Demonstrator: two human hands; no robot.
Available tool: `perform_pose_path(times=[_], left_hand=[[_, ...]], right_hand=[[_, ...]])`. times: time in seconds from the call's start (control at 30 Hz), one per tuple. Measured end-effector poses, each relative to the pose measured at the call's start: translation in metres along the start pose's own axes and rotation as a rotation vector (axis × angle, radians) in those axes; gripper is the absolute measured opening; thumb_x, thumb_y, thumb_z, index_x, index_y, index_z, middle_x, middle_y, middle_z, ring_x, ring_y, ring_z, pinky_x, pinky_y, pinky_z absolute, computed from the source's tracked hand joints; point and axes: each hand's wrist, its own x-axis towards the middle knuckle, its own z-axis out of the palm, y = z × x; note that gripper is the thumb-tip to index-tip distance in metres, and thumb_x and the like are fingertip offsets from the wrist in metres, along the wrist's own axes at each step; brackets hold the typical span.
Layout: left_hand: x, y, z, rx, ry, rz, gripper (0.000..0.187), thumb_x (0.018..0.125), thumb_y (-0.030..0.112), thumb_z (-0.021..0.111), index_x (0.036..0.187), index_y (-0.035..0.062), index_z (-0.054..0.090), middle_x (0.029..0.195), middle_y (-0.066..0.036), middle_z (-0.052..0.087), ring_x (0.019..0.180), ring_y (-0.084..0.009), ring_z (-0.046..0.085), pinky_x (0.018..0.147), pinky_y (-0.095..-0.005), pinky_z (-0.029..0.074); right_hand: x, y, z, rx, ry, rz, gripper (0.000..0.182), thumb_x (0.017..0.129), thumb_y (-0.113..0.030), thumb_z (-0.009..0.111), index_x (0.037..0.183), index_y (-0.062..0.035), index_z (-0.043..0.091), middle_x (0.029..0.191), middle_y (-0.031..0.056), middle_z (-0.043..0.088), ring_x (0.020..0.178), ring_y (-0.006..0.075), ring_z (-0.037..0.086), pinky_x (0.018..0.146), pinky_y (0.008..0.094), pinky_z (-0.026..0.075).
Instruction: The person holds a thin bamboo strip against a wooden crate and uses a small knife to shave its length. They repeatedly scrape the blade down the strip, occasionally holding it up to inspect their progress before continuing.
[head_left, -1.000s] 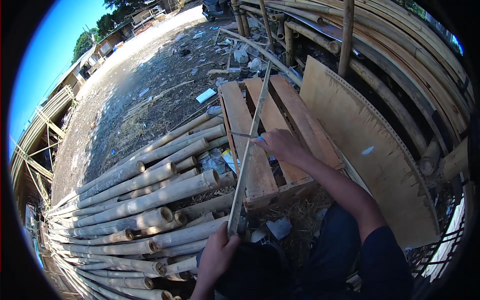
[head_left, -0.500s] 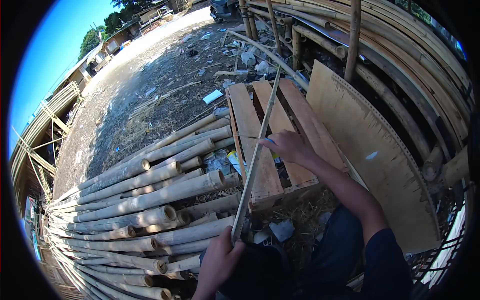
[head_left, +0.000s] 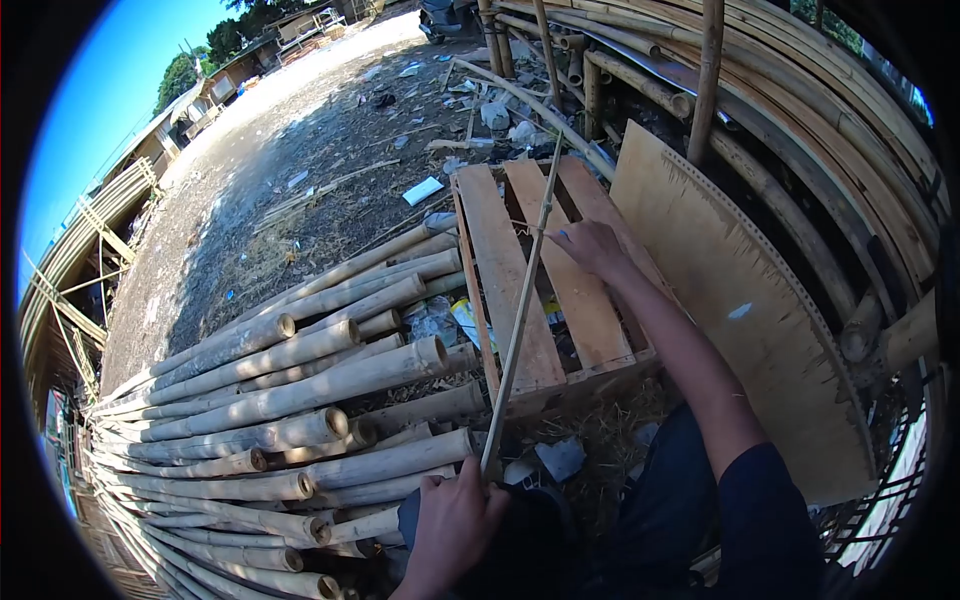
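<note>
A long, narrow bamboo strip (head_left: pixel 522 310) runs slantwise up from my lap across a wooden pallet (head_left: pixel 497 275). Its lower end is gripped in my left hand (head_left: pixel 455 520), fingers wrapped around it. Farther up the strip, my right hand (head_left: pixel 592 248) is closed on a knife (head_left: pixel 527 227) with a bit of blue at the handle. The thin blade crosses the strip and points left over the pallet slats. Most of the handle is hidden by my fingers.
To the left lies a large stack of bamboo poles (head_left: pixel 340 373), cut ends towards me. A plywood sheet (head_left: pixel 735 330) leans at the right, beside racked bamboo poles (head_left: pixel 765 180). Litter (head_left: pixel 495 116) is scattered behind the pallet, and a white piece (head_left: pixel 423 191) lies on the dirt.
My right hand has moved up and away along the strip with the knife. My left hand keeps its hold on the lower end, and the strip has turned slightly.
</note>
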Motion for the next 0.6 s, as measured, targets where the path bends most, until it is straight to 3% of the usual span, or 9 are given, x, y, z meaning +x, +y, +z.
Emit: perform_pose_path(times=[0.1,0.2,0.3,0.4,0.47,0.6], left_hand=[[-0.010,0.002,-0.004,-0.048,-0.063,-0.027,0.022,0.087,0.020,0.057,0.090,-0.0001,0.050,0.076,-0.023,0.061,0.082,-0.0436,0.057,0.084,-0.0465,0.039],[-0.007,-0.003,-0.001,-0.067,0.016,-0.025,0.022,0.087,0.020,0.057,0.089,0.0000,0.050,0.075,-0.023,0.061,0.080,-0.0434,0.057,0.084,-0.0474,0.039],[0.005,-0.009,0.002,-0.057,-0.017,-0.033,0.023,0.087,0.020,0.057,0.094,-0.0012,0.051,0.078,-0.024,0.061,0.078,-0.0436,0.056,0.084,-0.0479,0.040],[0.004,-0.017,0.000,-0.035,0.007,0.056,0.024,0.089,0.022,0.057,0.095,-0.0007,0.051,0.071,-0.021,0.063,0.074,-0.0414,0.061,0.079,-0.0477,0.041],[-0.003,-0.022,-0.003,-0.318,-0.105,-0.058,0.029,0.089,0.022,0.055,0.103,-0.0029,0.053,0.077,-0.026,0.062,0.081,-0.0444,0.061,0.079,-0.0504,0.043],[0.001,-0.028,-0.006,-0.459,-0.090,-0.145,0.033,0.090,0.023,0.055,0.109,-0.0033,0.053,0.081,-0.028,0.061,0.085,-0.0468,0.059,0.079,-0.0511,0.045]], right_hand=[[0.007,0.042,0.006,-0.102,0.113,0.183,0.065,0.098,-0.056,0.041,0.075,-0.0023,0.070,0.069,0.0224,0.065,0.074,0.0411,0.066,0.069,0.0499,0.052],[0.004,0.021,-0.011,-0.155,-0.015,0.130,0.063,0.099,-0.054,0.041,0.077,-0.0031,0.071,0.068,0.0228,0.064,0.073,0.0397,0.067,0.069,0.0503,0.052],[-0.022,-0.031,-0.009,0.005,-0.120,0.100,0.060,0.099,-0.053,0.042,0.077,-0.0040,0.070,0.065,0.0216,0.063,0.068,0.0396,0.065,0.067,0.0494,0.051],[-0.042,-0.064,-0.011,0.211,-0.191,-0.063,0.059,0.099,-0.052,0.043,0.074,-0.0048,0.067,0.062,0.0187,0.061,0.062,0.0393,0.063,0.062,0.0477,0.050],[-0.046,-0.071,-0.017,0.240,-0.145,-0.228,0.058,0.098,-0.053,0.044,0.072,-0.0060,0.065,0.059,0.0156,0.059,0.058,0.0389,0.061,0.059,0.0468,0.049],[-0.024,-0.057,-0.004,0.129,-0.103,-0.392,0.058,0.097,-0.054,0.045,0.072,-0.0067,0.065,0.059,0.0141,0.060,0.058,0.0370,0.061,0.059,0.0468,0.049]])
